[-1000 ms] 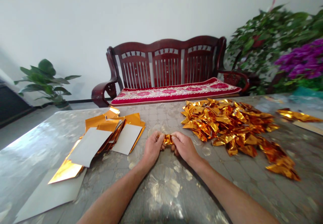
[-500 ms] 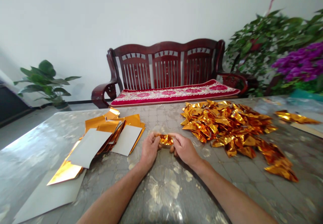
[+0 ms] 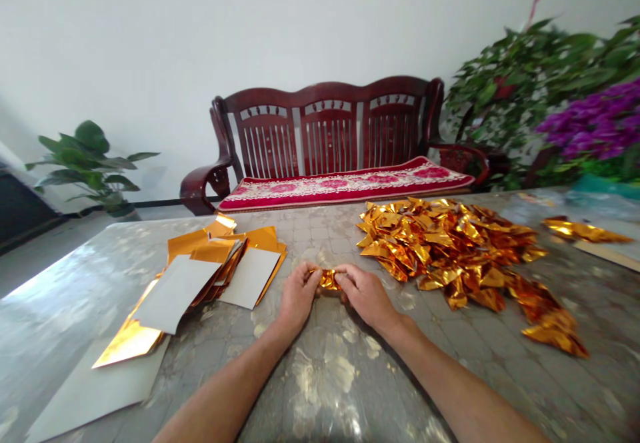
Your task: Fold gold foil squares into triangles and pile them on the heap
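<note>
My left hand (image 3: 296, 294) and my right hand (image 3: 366, 292) meet at the middle of the table (image 3: 325, 376). Both pinch a small piece of gold foil paper (image 3: 329, 279) between their fingertips, just above the tabletop. Most of that piece is hidden by the fingers. Left of my hands lies a loose stack of flat foil sheets (image 3: 210, 270), gold on one side and white on the other. To the right spreads a heap of folded gold foil pieces (image 3: 450, 243).
A grey sheet (image 3: 95, 386) lies at the table's near left edge. More gold foil (image 3: 585, 231) sits at the far right. Behind the table stand a dark wooden bench (image 3: 330, 143) with a red cushion, a potted plant (image 3: 90, 160) on the left and flowering plants (image 3: 575, 103) on the right.
My hands stayed together on the foil piece, with the fingers shifting slightly and lowering it toward the tabletop. The camera view tilted a little.
</note>
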Demonstrator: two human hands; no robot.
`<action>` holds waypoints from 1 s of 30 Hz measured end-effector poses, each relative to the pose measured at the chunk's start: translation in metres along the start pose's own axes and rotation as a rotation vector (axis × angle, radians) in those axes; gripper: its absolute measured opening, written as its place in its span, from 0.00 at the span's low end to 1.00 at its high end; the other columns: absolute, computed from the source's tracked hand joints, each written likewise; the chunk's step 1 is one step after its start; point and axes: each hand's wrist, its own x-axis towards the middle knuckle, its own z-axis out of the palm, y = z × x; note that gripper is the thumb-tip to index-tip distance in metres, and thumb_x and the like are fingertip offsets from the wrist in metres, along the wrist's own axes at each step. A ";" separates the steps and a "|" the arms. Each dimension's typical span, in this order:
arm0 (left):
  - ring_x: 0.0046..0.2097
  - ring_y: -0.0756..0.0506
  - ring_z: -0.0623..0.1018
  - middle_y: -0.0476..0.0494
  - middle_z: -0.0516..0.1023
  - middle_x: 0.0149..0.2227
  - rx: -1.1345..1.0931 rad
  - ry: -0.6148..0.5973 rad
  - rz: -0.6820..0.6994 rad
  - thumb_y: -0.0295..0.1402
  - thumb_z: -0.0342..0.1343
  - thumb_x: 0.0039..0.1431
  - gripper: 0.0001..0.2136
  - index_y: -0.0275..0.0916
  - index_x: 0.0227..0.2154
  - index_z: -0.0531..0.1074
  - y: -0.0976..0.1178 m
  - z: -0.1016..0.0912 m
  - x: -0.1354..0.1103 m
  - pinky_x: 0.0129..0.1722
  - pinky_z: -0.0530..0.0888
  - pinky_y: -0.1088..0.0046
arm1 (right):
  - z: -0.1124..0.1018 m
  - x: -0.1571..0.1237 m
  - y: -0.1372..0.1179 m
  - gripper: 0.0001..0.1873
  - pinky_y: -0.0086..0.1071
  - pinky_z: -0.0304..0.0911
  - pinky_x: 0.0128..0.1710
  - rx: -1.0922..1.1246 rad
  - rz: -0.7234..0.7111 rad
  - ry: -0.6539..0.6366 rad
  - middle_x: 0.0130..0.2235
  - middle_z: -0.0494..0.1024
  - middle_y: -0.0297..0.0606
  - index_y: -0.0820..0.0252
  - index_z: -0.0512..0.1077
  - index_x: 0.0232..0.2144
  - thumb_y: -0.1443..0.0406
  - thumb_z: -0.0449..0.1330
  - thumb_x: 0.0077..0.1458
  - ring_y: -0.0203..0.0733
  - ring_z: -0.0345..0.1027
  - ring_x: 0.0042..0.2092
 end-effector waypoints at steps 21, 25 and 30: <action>0.28 0.50 0.74 0.51 0.75 0.27 0.055 0.041 0.070 0.35 0.53 0.58 0.06 0.40 0.32 0.71 0.007 0.002 -0.007 0.29 0.70 0.76 | -0.001 -0.001 0.001 0.15 0.31 0.60 0.37 -0.212 -0.046 0.123 0.38 0.81 0.37 0.54 0.76 0.39 0.60 0.50 0.64 0.43 0.74 0.40; 0.30 0.49 0.74 0.51 0.75 0.28 0.072 0.039 0.090 0.34 0.53 0.59 0.05 0.39 0.32 0.72 0.005 0.002 -0.006 0.31 0.69 0.76 | 0.000 0.000 0.002 0.13 0.32 0.62 0.43 -0.107 -0.122 0.170 0.42 0.80 0.38 0.55 0.76 0.42 0.62 0.53 0.62 0.42 0.72 0.44; 0.31 0.49 0.73 0.51 0.75 0.28 0.098 0.072 0.115 0.32 0.53 0.58 0.05 0.39 0.32 0.72 0.006 0.002 -0.005 0.33 0.69 0.75 | 0.005 0.004 0.006 0.11 0.31 0.64 0.42 0.033 -0.149 0.161 0.36 0.79 0.38 0.57 0.78 0.36 0.67 0.54 0.59 0.41 0.72 0.40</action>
